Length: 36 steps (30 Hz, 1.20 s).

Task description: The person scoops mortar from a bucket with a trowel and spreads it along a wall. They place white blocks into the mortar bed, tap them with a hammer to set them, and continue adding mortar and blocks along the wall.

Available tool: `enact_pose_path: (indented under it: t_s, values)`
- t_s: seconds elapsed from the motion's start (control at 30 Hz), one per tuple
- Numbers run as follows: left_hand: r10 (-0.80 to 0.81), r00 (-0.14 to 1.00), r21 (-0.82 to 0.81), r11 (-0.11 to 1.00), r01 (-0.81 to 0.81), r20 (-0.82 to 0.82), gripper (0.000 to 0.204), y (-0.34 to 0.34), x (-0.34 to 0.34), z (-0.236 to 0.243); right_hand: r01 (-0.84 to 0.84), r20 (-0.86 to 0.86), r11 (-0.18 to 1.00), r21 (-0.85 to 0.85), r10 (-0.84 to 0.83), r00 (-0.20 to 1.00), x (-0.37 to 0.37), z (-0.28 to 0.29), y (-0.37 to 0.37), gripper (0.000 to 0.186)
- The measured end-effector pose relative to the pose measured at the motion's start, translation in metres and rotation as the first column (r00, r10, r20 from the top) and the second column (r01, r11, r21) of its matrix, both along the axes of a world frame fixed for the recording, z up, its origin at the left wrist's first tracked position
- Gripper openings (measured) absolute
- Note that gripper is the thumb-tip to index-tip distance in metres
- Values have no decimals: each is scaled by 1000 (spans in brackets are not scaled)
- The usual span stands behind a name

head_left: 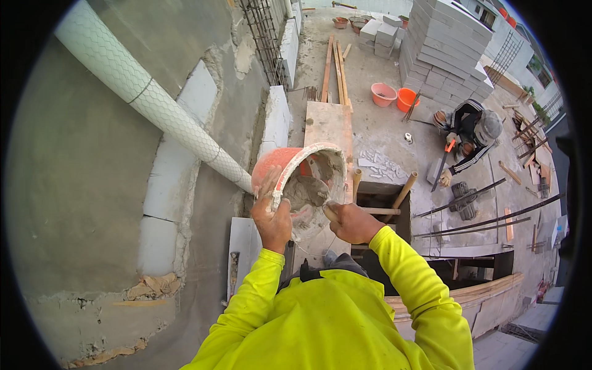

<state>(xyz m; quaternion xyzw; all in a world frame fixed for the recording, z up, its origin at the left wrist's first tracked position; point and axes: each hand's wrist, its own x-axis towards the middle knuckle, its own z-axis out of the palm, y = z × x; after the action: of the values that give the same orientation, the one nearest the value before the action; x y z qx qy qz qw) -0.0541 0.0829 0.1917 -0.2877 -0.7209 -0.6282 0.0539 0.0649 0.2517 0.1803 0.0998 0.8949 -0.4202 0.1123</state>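
Observation:
A red-orange bucket (266,161), its rim caked in grey mortar, is tilted toward me above a plank. My left hand (271,213) is closed on its left side, with fingers along the outer wall and the thumb near the rim. Inside lies wet grey mortar (300,192). My right hand (356,221) is closed round the handle of a trowel (319,190), whose mortar-covered blade reaches into the bucket. Part of the blade merges with the mortar, so its outline is hard to make out.
A wooden board (327,120) runs ahead beside a plastered wall (92,160) and a mesh-wrapped pipe (169,114). An opening in the floor (385,198) lies right. Beyond, a crouching co-worker (472,132) holds a handsaw (441,163) near stacked blocks (441,52) and rebar (487,225).

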Motion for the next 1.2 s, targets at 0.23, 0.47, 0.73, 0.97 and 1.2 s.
enact_pose_path:
  t_s: [0.23,0.47,0.73,0.97,1.2]
  values:
    - [-15,995,35,999,12,94,55,-6,-14,-1,-5,-172,999,54,14,985,31,6,-23,53]
    - [71,975,50,995,-84,213,56,6,-11,-11,149,-270,840,522,-4,963,39,18,12,57]
    - [155,956,-26,988,-153,249,58,1,-9,-30,-24,-91,929,369,62,994,45,9,1,51]
    - [33,993,20,999,-36,111,56,-10,-10,-30,52,-34,968,245,-45,998,43,19,6,51]
    - [-26,910,164,985,-46,414,54,-30,-20,-35,133,-219,989,58,-118,969,59,25,-14,54]
